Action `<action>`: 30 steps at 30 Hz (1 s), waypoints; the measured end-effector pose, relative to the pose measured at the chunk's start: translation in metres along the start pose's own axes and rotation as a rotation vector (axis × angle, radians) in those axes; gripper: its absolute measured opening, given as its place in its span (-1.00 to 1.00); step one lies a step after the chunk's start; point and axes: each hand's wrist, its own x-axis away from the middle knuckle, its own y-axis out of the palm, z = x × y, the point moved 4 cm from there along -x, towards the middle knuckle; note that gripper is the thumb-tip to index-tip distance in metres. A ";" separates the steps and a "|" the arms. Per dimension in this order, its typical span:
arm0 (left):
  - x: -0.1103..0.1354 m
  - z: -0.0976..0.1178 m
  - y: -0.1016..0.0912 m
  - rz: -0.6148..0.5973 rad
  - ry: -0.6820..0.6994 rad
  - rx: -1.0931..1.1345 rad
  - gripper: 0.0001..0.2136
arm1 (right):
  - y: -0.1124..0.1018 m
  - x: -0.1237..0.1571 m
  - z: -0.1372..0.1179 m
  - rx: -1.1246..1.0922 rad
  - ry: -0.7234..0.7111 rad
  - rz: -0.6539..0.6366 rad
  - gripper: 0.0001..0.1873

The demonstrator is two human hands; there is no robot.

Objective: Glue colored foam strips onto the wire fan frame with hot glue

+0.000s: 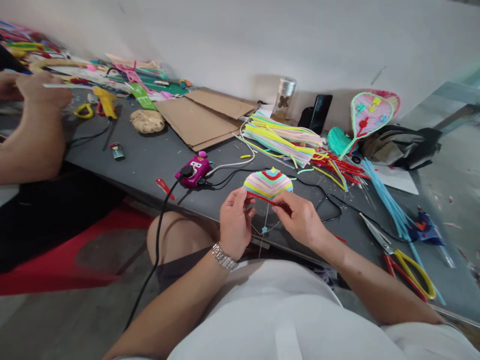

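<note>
A small fan-shaped piece (267, 183) woven from pastel striped chenille stems, edged in red, is held up just over the table's front edge. My left hand (235, 222) grips its lower left side, and a metal wristwatch sits on that wrist. My right hand (300, 217) pinches the red edge at the lower right. Thin pale stems hang below the piece between my hands. A finished racket-shaped piece (369, 115) with a green rim leans at the back right.
A co-worker's hands (41, 90) work at the far left. The dark table (150, 160) holds pastel stem bundles (279, 137), red stems (337, 165), blue rods (390, 205), yellow-handled scissors (408, 275), a pink corded device (193, 170), cardboard sheets (198, 117) and a glass jar (285, 97).
</note>
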 end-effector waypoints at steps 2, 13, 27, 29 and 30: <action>-0.001 0.000 -0.002 0.014 0.006 -0.010 -0.64 | 0.002 0.002 -0.001 0.093 -0.075 0.028 -0.89; -0.001 0.001 -0.002 -0.012 0.023 -0.023 -0.65 | 0.012 0.005 0.001 0.238 -0.174 0.052 -0.84; -0.002 0.001 -0.002 -0.050 0.030 -0.030 -0.63 | 0.016 0.004 0.003 0.413 -0.321 0.147 -0.79; -0.002 0.001 -0.001 -0.057 0.025 -0.026 -0.62 | 0.014 0.003 0.003 0.419 -0.342 0.160 -0.78; -0.002 0.001 -0.001 -0.061 0.023 -0.022 -0.62 | 0.014 0.002 0.003 0.423 -0.358 0.166 -0.78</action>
